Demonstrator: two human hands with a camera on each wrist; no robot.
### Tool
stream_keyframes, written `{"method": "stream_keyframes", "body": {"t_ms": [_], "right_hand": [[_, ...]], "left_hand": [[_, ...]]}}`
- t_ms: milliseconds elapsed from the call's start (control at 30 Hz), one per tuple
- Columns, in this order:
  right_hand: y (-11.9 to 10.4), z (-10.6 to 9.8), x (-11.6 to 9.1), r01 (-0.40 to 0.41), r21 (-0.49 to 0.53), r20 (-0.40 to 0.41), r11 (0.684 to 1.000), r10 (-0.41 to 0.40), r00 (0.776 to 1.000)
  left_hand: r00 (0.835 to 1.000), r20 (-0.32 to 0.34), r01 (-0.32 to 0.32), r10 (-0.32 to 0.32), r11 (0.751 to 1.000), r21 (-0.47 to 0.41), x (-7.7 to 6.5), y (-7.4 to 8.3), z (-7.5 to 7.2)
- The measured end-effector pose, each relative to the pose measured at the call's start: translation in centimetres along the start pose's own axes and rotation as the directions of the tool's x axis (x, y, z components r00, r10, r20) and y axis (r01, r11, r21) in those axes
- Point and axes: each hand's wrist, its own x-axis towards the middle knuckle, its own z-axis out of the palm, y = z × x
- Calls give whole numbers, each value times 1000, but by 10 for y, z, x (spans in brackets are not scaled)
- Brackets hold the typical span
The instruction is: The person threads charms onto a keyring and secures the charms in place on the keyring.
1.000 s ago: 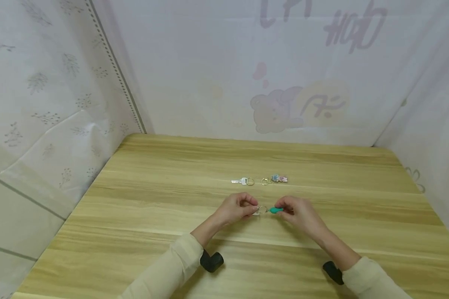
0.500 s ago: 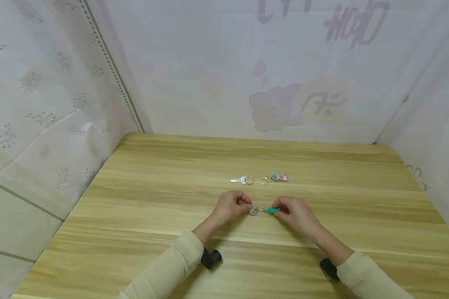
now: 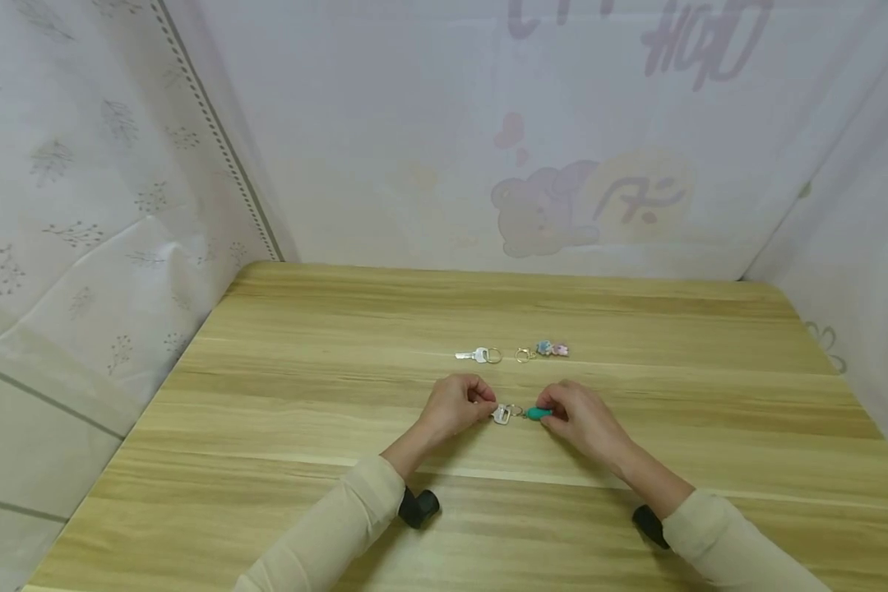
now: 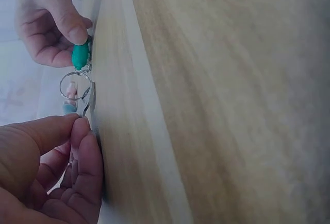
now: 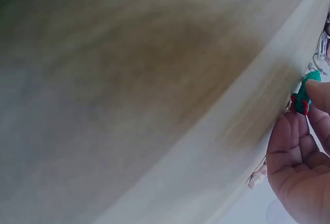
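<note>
Head view shows two bare hands, two keys and two charms at a wood-grained table [image 3: 326, 395]. The left hand [image 3: 453, 406] pinches the nearer silver metal key [image 3: 497, 415]; the right hand [image 3: 583, 418] pinches the rounded green charm [image 3: 538, 413]. One thin round silver ring [image 4: 61, 83] sits between that key and charm, joined to the charm by a short chain; whether it passes through the key cannot be told. The key has a slotted, angular head; its blade is mostly hidden by fingers. The charm shows red parts at one end. Farther back lie the second silver metal key [image 3: 479, 355] with one gold-coloured ring [image 3: 501, 355] and, just beside it, the blue-and-pink charm [image 3: 552, 349] with one gold-coloured clasp. Purple lettering [image 3: 699, 49] on the pale backdrop [image 3: 385, 148] is partly cut off and unclear.
</note>
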Motion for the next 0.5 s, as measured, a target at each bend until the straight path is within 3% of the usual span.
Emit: {"method": "stream_keyframes", "body": {"t_ms": [500], "right_hand": [[1,-1,1,-8,26,25,1000,7,1000]], "left_hand": [[999,-14,-38,40,994,105,3,0,-2]]}}
